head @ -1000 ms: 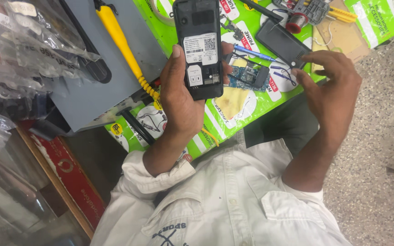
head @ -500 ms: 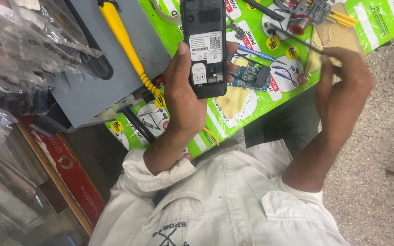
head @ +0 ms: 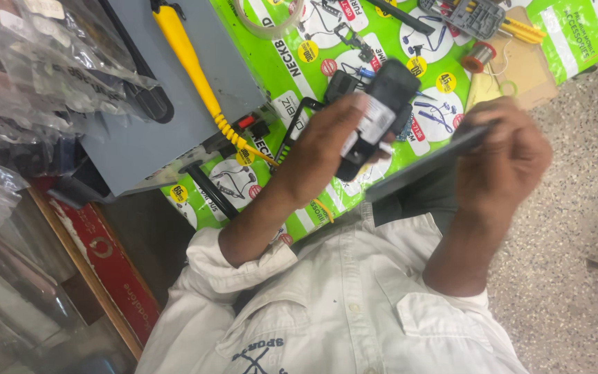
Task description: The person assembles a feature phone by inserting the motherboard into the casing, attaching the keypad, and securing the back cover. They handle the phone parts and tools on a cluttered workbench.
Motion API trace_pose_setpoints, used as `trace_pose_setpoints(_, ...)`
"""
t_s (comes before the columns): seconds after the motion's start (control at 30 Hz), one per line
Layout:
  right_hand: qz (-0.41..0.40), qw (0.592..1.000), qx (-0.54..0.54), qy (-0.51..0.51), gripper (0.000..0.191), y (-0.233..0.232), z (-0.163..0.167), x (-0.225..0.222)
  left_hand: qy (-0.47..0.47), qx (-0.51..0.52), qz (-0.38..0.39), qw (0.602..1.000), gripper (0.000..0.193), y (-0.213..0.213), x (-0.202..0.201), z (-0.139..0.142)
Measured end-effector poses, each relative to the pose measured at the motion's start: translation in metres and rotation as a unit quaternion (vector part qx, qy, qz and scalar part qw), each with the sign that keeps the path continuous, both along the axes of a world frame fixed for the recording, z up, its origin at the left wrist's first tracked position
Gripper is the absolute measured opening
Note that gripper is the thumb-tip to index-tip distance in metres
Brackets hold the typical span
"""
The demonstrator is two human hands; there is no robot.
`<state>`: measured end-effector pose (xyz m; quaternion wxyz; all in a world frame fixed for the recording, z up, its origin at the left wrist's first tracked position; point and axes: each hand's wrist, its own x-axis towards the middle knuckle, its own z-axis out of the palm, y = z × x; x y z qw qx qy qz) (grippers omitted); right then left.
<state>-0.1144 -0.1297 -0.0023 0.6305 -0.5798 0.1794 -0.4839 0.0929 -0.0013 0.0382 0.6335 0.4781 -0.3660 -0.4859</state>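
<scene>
Bench (head: 520, 66) covered with bright green printed sheets (head: 423, 48) bearing round yellow and red price badges and small product drawings; a second green sheet (head: 576, 31) lies at far right. Clear plastic packets (head: 43, 76) with white labels hang in a stack at far left. A red sign board (head: 105, 256) leans along the near left edge, beside a grey metal box (head: 174, 104) with a yellow-handled tool (head: 188, 62) and its coiled cord lying across it. Left hand (head: 327, 142) is clamped around a black phone (head: 378, 114), back side up, a white sticker on its open rear; the phone is held above the green sheets, tilted toward the right. Right hand (head: 503, 156) is closed on a thin dark flat panel (head: 423, 166), seen nearly edge-on, its free end lying just under the phone. Change from half a second ago: the phone then stood upright and farther out over the bench; it is now tilted and pulled nearer the body, and the right hand has dropped from beside the tools to a lower position. Limits: fingertips of both hands hidden behind the items; a tool set (head: 475, 15) at the far edge is cut off; phone blurred.
</scene>
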Motion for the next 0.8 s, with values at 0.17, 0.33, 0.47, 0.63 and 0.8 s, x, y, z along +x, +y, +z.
trace_pose_setpoints(0.17, -0.033, 0.986, -0.041, 0.158, 0.014, 0.025, 0.013, 0.016, -0.011, 0.143, -0.113, 0.983, 0.047, 0.001, -0.010, 0.011)
trace_pose_setpoints(0.33, -0.116, 0.974, -0.091, 0.175, 0.015, 0.027, 0.015, 0.029, -0.122, 0.142, -0.105, 0.977, 0.045, 0.001, -0.016, 0.020)
trace_pose_setpoints(0.47, -0.158, 0.962, -0.134, 0.180, 0.012, 0.028, 0.013, 0.031, -0.165, 0.118, -0.083, 0.976, 0.054, 0.002, -0.020, 0.018)
trace_pose_setpoints(0.63, -0.140, 0.952, -0.181, 0.205, 0.014, 0.023, 0.017, 0.030, -0.157, 0.102, -0.084, 0.979, 0.047, 0.004, -0.017, 0.013)
trace_pose_setpoints(0.8, -0.019, 0.981, -0.009, 0.190, 0.027, 0.021, 0.023, 0.024, -0.177, 0.083, -0.086, 0.977, 0.049, 0.005, -0.014, 0.014)
